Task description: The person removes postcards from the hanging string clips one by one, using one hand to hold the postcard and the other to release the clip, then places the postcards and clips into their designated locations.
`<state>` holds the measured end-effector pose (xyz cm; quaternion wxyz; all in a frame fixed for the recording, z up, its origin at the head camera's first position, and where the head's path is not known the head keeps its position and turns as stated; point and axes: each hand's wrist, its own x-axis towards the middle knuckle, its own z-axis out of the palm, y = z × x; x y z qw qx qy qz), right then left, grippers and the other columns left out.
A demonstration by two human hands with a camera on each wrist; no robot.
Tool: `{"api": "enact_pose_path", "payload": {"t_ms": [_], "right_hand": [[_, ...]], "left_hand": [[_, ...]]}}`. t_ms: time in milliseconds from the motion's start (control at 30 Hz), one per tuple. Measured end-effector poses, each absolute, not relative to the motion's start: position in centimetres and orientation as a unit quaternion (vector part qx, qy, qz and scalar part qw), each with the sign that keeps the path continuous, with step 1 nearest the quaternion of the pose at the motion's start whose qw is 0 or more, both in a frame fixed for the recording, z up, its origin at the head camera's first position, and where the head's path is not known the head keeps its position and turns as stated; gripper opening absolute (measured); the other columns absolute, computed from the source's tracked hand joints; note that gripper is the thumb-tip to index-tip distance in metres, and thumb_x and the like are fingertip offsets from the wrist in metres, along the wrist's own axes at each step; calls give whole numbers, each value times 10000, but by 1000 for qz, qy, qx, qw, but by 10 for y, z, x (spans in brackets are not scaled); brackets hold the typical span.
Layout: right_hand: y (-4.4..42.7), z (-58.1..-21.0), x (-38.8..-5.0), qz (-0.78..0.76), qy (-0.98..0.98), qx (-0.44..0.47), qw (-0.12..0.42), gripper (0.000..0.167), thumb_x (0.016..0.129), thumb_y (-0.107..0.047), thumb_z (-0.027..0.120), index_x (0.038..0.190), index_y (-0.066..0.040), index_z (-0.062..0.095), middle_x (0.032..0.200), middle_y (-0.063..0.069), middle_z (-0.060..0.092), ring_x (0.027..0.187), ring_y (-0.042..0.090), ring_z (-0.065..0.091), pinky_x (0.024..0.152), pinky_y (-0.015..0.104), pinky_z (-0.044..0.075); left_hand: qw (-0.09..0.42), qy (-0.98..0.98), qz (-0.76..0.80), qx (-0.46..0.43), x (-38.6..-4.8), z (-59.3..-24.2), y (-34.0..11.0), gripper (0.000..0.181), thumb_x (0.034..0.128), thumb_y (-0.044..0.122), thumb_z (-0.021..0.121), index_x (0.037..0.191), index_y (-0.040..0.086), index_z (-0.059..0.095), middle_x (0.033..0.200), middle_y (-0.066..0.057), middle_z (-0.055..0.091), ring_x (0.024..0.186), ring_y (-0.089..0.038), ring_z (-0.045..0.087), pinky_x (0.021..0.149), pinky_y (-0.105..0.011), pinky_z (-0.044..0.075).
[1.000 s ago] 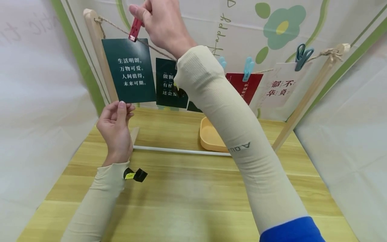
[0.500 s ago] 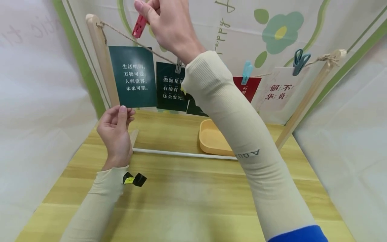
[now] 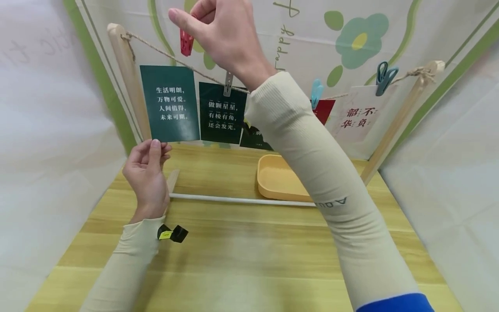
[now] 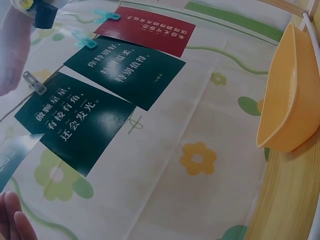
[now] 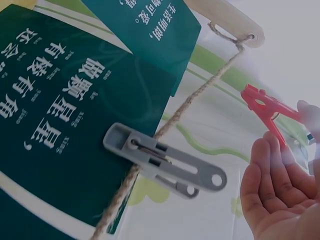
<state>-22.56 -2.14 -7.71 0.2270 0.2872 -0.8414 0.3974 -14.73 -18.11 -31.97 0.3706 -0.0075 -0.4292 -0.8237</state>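
Note:
A dark green card (image 3: 170, 104) with white writing stands near the left post; my left hand (image 3: 149, 177) pinches its lower edge between thumb and fingers. Above the rope, my right hand (image 3: 230, 37) holds a red clothespin (image 3: 186, 42) by its handles, apart from rope and card. In the right wrist view the red clothespin (image 5: 265, 105) is clear of the rope (image 5: 192, 97). A second green card (image 3: 222, 113) hangs beside the first from a grey clothespin (image 3: 228, 84).
Further right hang a red card (image 3: 324, 110) under a light blue clothespin (image 3: 316, 92) and a pale card (image 3: 360, 112) under a dark teal clothespin (image 3: 385, 79). A yellow tray (image 3: 278, 180) stands behind the white rod (image 3: 234, 199). Wooden posts (image 3: 126, 78) hold the rope.
The red clothespin has come off the card's top edge and the rope, and is now lifted above them in my right hand. The card sits slightly lower in view, still pinched by my left hand.

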Motion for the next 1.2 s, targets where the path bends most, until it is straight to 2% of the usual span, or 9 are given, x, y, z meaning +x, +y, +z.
{"api": "enact_pose_path", "payload": {"t_ms": [333,667,900,1200], "right_hand": [[-8,-80,-218,389,-830,313,248,333,963,-381,779,1092,-75,753,1108,28,768,991,71,706,961,101,534],[3,-86,-210,375,-830,325,256,335,954,-399,787,1064,-82,798,1093,17,810,914,47,723,906,118,563],[9,-90,-207,358,-825,346,267,341,948,-407,798,1013,-72,802,1008,37,809,883,50,731,861,130,562],[15,-98,-202,340,-827,359,266,353,950,-415,793,1024,-70,803,996,43,815,861,60,734,851,138,567]], "left_hand": [[378,-421,-824,-21,-151,-319,-181,166,975,75,747,1053,-67,708,921,-129,737,846,-197,735,766,-239,611],[378,-432,-819,-6,-150,-321,-186,178,978,87,747,1062,-66,713,930,-122,738,861,-196,738,777,-240,613],[377,-439,-816,-8,-149,-323,-187,182,985,98,741,1072,-59,711,940,-119,736,886,-213,735,815,-251,622],[375,-448,-811,-1,-148,-327,-189,194,987,107,738,1086,-58,712,953,-111,734,893,-202,738,828,-245,625]]}}
